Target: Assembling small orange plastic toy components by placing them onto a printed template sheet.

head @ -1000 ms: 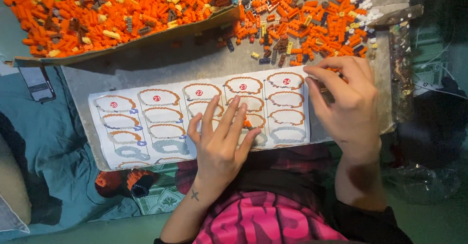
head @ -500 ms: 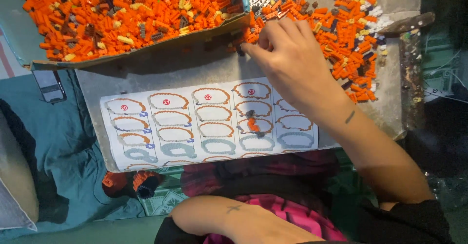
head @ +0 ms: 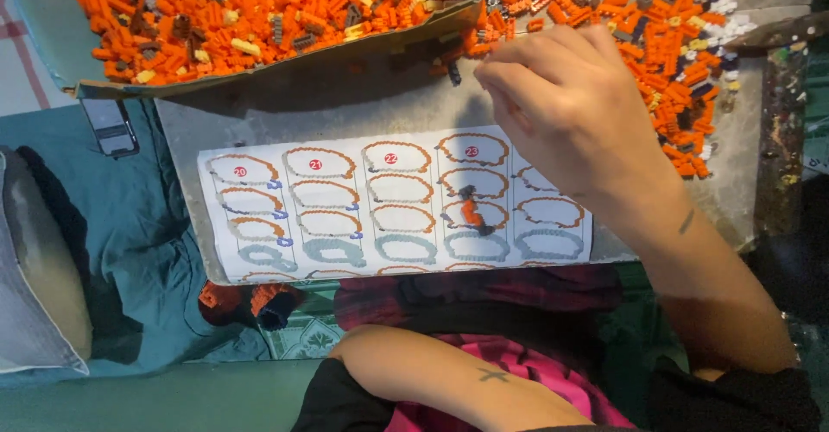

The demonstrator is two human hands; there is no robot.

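Right hand (head: 574, 108) over gray tabletop (head: 345, 113), fingertips bunched at edge of loose orange brick pile (head: 665, 61); cannot tell whether brick is pinched. Left hand out of view; only forearm (head: 449, 384) shows, low in frame. Instruction sheet (head: 345, 212) lies flat on tabletop, rows of outlined shapes. Small orange-and-dark brick assembly (head: 471, 212) sits on sheet, just beside right wrist. Judgement: early stage, one short piece built, most sheet outlines bare. Cardboard tray (head: 259, 18) of orange bricks well stocked. Phone (head: 108, 126) left of tabletop.
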